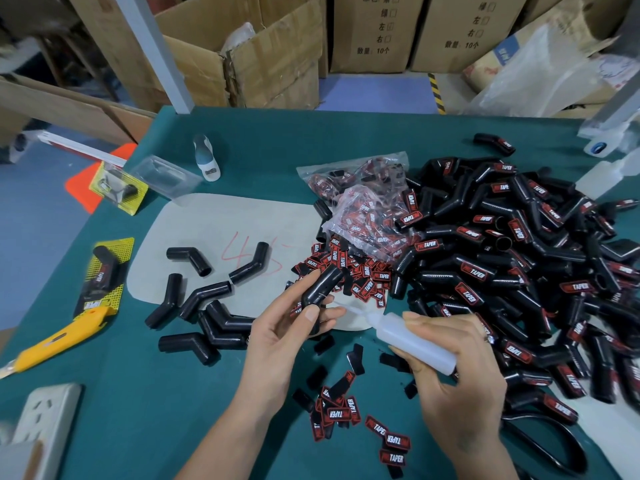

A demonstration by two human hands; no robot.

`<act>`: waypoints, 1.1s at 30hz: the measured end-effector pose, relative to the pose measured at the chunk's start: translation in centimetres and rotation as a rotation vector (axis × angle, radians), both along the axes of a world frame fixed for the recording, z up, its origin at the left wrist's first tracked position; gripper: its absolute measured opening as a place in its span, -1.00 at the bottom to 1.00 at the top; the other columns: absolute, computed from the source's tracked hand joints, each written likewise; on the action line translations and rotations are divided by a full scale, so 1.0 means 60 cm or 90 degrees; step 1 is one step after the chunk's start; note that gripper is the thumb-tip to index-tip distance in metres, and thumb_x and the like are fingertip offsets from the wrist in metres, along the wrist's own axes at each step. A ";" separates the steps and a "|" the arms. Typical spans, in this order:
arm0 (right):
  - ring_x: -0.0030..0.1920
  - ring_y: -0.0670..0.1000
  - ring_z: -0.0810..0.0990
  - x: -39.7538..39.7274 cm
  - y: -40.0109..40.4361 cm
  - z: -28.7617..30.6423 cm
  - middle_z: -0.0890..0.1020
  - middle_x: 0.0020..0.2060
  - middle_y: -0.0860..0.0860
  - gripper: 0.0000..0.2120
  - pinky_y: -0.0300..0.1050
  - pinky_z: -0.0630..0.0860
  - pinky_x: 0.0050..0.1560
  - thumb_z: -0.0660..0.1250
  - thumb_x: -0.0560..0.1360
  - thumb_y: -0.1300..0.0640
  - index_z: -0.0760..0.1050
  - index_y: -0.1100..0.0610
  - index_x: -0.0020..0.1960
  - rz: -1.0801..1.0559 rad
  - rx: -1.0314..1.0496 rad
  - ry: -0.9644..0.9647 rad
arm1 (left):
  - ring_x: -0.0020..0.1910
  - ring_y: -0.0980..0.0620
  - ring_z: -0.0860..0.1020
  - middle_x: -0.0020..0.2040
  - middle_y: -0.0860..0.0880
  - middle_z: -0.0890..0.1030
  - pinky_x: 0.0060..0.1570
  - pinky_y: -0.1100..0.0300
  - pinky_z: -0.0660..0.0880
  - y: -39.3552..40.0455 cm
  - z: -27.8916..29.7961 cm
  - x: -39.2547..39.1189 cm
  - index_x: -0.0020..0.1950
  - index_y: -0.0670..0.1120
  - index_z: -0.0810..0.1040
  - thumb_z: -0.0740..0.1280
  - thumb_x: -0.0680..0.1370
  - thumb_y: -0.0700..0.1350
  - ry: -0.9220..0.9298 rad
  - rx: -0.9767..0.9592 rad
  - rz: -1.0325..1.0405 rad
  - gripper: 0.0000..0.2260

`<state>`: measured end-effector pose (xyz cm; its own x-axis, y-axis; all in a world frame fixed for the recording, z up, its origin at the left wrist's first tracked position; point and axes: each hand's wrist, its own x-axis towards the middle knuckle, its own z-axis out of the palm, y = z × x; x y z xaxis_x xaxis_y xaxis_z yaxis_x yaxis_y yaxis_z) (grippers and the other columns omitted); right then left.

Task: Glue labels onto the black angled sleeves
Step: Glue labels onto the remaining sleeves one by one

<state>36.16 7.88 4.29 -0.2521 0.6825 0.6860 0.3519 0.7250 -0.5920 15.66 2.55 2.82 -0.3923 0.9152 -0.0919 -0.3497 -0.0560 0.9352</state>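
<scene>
Fingers (313, 311) of the left hand (277, 336) grip a black sleeve (320, 285), axis toward one o'clock; right hand (453, 368) grips the glue bottle (412, 339), nozzle at its four o'clock.

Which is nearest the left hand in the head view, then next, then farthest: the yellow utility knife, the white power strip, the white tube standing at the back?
1. Yellow utility knife, to the left of the left hand, nearest.
2. White power strip, at the near-left table corner.
3. White tube, upright at the back left, farthest.
</scene>
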 end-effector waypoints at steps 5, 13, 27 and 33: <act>-0.07 0.17 0.68 -0.001 0.001 0.000 0.63 0.06 -0.11 -0.54 0.03 0.56 -0.09 0.55 0.34 0.40 0.51 0.08 0.13 -0.008 0.006 -0.007 | 0.16 -0.19 0.71 0.24 -0.15 0.70 0.15 0.10 0.63 0.000 0.001 0.000 0.42 0.11 0.62 0.41 0.60 -0.04 -0.006 0.002 0.000 -0.63; -0.07 0.19 0.68 0.002 0.000 -0.006 0.69 0.02 -0.03 -0.56 0.07 0.55 -0.10 0.54 0.35 0.41 0.52 0.10 0.12 -0.008 0.001 -0.006 | 0.15 -0.18 0.71 0.22 -0.16 0.71 0.15 0.11 0.63 0.000 0.005 0.001 0.40 0.12 0.63 0.41 0.58 -0.03 -0.009 -0.003 0.007 -0.63; 0.00 0.07 0.62 0.000 0.000 0.000 0.63 0.09 -0.12 -0.54 -0.05 0.54 -0.04 0.53 0.34 0.42 0.50 0.09 0.13 0.009 -0.011 -0.013 | 0.11 -0.12 0.73 0.21 -0.15 0.72 0.13 0.12 0.63 0.001 0.007 0.004 0.38 0.14 0.64 0.42 0.57 -0.02 -0.003 -0.002 0.005 -0.63; 0.01 0.08 0.63 0.001 0.000 0.000 0.62 0.10 -0.13 -0.53 -0.01 0.55 -0.05 0.53 0.34 0.42 0.50 0.08 0.14 0.008 -0.013 -0.017 | 0.13 -0.13 0.72 0.21 -0.15 0.71 0.13 0.12 0.63 0.001 0.006 0.001 0.40 0.12 0.63 0.42 0.58 -0.03 -0.006 -0.001 0.003 -0.63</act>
